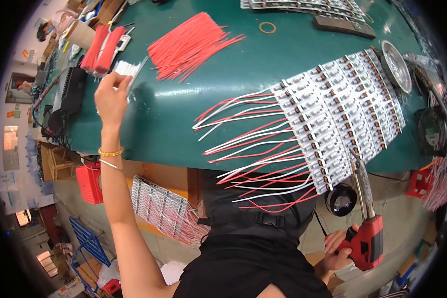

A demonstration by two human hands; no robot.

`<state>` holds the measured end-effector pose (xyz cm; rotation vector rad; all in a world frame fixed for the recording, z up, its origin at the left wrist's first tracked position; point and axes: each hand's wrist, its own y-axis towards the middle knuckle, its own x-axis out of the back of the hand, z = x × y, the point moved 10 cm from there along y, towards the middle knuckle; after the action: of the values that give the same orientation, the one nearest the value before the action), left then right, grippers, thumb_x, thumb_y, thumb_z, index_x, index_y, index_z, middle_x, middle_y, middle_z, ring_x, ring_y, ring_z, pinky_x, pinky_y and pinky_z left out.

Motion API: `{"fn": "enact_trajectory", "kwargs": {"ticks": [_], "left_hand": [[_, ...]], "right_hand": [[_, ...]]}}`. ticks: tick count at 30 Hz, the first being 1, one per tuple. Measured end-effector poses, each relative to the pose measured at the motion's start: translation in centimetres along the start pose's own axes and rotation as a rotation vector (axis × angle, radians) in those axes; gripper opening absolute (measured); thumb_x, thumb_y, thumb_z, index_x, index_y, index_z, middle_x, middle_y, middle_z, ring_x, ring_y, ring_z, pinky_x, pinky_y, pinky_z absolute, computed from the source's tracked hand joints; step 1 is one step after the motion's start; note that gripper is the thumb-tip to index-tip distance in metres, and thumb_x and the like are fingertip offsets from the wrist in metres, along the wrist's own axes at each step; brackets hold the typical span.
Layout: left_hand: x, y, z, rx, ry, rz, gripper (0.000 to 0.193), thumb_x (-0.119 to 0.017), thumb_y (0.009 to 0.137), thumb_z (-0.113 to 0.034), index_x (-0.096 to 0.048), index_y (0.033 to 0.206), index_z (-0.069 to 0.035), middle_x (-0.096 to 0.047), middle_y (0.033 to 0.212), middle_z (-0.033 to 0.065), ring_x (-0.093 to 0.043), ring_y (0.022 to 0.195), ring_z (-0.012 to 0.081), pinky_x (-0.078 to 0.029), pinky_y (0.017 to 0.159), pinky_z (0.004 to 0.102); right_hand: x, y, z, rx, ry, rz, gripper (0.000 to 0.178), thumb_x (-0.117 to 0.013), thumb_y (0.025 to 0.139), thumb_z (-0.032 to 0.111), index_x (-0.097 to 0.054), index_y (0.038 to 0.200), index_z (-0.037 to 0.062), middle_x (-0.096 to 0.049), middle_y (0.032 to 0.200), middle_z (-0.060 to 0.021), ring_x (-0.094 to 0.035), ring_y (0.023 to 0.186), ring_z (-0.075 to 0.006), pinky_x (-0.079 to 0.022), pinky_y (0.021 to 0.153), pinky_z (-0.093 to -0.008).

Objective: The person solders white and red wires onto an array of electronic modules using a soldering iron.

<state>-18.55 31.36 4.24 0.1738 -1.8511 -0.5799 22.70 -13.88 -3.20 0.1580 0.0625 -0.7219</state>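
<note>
My left hand [112, 98] is at the left of the green table, its fingers pinched at the near end of a pile of short white wires [127, 68]. How many wires are between the fingertips I cannot make out. Low at the right, my right hand [338, 248] grips a red and black soldering gun [371, 243]. Its metal tip points up at the near edge of a panel of small circuit boards [340, 111]. Red and white wires [256, 155] trail leftward from that panel, several hanging over the table's front edge.
Loose red wires [191, 45] lie mid-table, beside red wire bundles [103, 49]. A dark bar [343, 27] and more panels [308, 6] are at the back. A metal bowl [396, 66] stands right. A wired panel [160, 206] sits below the table.
</note>
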Motion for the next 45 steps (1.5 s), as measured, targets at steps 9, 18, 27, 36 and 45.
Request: {"fn": "enact_trajectory", "kwargs": {"ticks": [9, 18, 27, 36, 45], "left_hand": [[7.3, -7.3, -12.0, 0.007, -0.375, -0.127, 0.005, -0.069, 0.088, -0.003, -0.07, 0.092, -0.001, -0.068, 0.086, 0.0037, -0.061, 0.077, 0.0106, -0.048, 0.07, 0.0234], [-0.7, -18.4, -31.7, -0.373, -0.773, 0.478, 0.017, -0.077, 0.071, -0.004, -0.064, 0.081, -0.007, -0.055, 0.08, 0.0025, -0.054, 0.074, 0.0185, -0.033, 0.073, 0.0338], [-1.6, -19.2, -31.8, -0.369, -0.72, 0.418, 0.017, -0.077, 0.072, -0.004, -0.062, 0.08, -0.007, -0.055, 0.079, 0.0027, -0.054, 0.072, 0.019, -0.033, 0.073, 0.0339], [-1.6, -19.2, -31.5, -0.367, -0.717, 0.393, 0.017, -0.077, 0.071, -0.004, -0.062, 0.08, -0.007, -0.055, 0.079, 0.0024, -0.054, 0.07, 0.0185, -0.033, 0.072, 0.0335], [-1.5, -19.1, -31.9, -0.389, -0.719, 0.418, 0.017, -0.077, 0.072, -0.003, -0.063, 0.081, -0.007, -0.055, 0.074, 0.0012, -0.053, 0.067, 0.0182, -0.033, 0.071, 0.0335]], "right_hand": [[-2.0, -0.5, 1.8, -0.105, 0.002, 0.099, 0.08, -0.059, 0.09, 0.058, -0.037, 0.133, -0.0052, -0.046, 0.053, 0.0007, -0.046, 0.044, -0.0127, -0.043, 0.049, -0.0281], [-2.4, -2.9, 2.5, -0.089, 0.135, 0.403, 0.094, -0.057, 0.081, 0.072, -0.037, 0.138, -0.0002, -0.048, 0.054, 0.0022, -0.049, 0.045, -0.014, -0.043, 0.049, -0.0304], [1.0, -5.5, -0.7, -0.445, 0.083, 0.163, 0.057, -0.079, 0.074, 0.056, -0.057, 0.065, 0.004, -0.056, 0.059, -0.0021, -0.054, 0.052, -0.0122, -0.04, 0.048, -0.026], [1.2, -5.3, 1.2, -0.197, -0.133, 0.16, 0.041, -0.077, 0.08, 0.04, -0.059, 0.065, 0.007, -0.058, 0.06, -0.0007, -0.055, 0.051, -0.0138, -0.041, 0.047, -0.0257], [-0.5, -3.9, 0.7, -0.318, 0.012, 0.195, 0.052, -0.067, 0.082, 0.052, -0.051, 0.098, 0.005, -0.052, 0.058, 0.0013, -0.053, 0.051, -0.0151, -0.043, 0.051, -0.0284]]}}
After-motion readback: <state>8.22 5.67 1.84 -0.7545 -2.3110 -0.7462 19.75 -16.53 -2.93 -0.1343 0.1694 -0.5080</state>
